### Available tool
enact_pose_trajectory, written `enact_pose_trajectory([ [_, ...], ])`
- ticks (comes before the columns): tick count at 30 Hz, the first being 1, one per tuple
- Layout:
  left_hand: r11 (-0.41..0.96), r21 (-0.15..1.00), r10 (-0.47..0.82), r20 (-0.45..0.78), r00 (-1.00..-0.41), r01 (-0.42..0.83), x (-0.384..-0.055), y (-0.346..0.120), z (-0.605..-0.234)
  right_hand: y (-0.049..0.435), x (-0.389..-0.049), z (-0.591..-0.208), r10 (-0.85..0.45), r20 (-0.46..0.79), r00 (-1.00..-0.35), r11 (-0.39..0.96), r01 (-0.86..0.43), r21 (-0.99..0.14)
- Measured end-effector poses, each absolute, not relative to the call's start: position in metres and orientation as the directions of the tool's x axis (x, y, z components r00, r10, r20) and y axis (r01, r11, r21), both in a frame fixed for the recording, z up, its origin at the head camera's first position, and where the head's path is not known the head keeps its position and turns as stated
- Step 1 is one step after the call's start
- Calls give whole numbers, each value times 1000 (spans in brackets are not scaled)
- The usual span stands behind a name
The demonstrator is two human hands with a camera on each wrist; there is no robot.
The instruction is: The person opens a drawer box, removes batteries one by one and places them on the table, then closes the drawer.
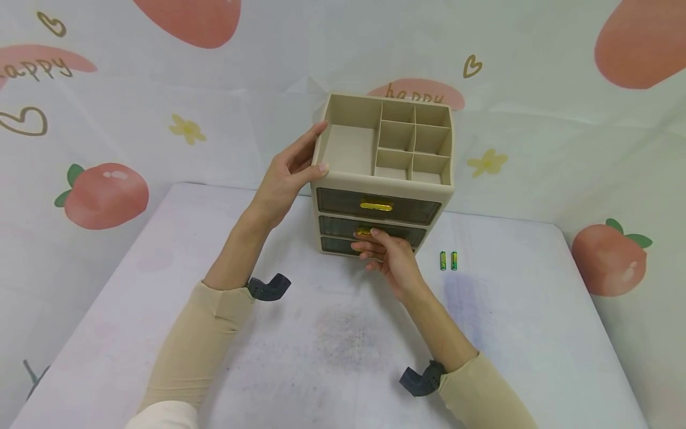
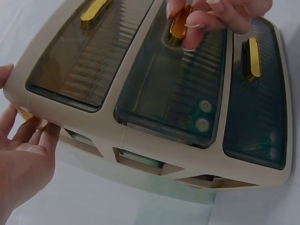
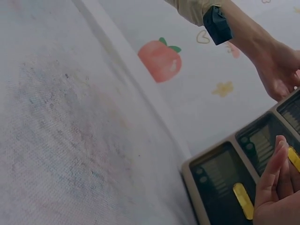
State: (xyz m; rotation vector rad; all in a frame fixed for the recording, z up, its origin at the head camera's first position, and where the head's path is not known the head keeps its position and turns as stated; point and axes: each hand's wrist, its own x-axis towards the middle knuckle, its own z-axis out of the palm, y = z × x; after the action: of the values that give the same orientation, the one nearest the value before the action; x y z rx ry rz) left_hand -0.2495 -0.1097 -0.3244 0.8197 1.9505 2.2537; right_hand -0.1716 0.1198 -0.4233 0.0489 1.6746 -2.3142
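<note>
A beige desktop drawer organizer (image 1: 383,184) has three dark see-through drawers with gold handles and an open compartment top. My left hand (image 1: 284,176) holds its left side, with the thumb at the front corner and a fingertip over the upper rim. With thumb and fingers, my right hand (image 1: 395,259) pinches the gold handle (image 2: 178,29) of the middle drawer (image 2: 161,89). That drawer's front sits slightly proud of the frame in the left wrist view. Through it show two round silver ends (image 2: 203,107) with green behind them. Fainter round shapes show in the bottom drawer (image 2: 258,117).
Two green batteries (image 1: 448,261) lie side by side on the white-covered table (image 1: 332,333), right of the organizer. A patterned cloth backdrop (image 1: 257,71) hangs close behind it. Dark camera mounts (image 1: 269,288) sit on both wrists.
</note>
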Motion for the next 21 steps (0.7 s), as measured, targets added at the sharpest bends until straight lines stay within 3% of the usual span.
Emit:
enact_pose_trajectory([
  [11, -188, 922, 362, 384, -849, 337, -248, -109, -324, 119, -160, -423, -203, -218, -955, -287, 271, -919],
  [21, -206, 933, 376, 355, -856, 296, -247, -110, -321, 118, -151, -424, -210, -221, -952, -283, 276, -919],
])
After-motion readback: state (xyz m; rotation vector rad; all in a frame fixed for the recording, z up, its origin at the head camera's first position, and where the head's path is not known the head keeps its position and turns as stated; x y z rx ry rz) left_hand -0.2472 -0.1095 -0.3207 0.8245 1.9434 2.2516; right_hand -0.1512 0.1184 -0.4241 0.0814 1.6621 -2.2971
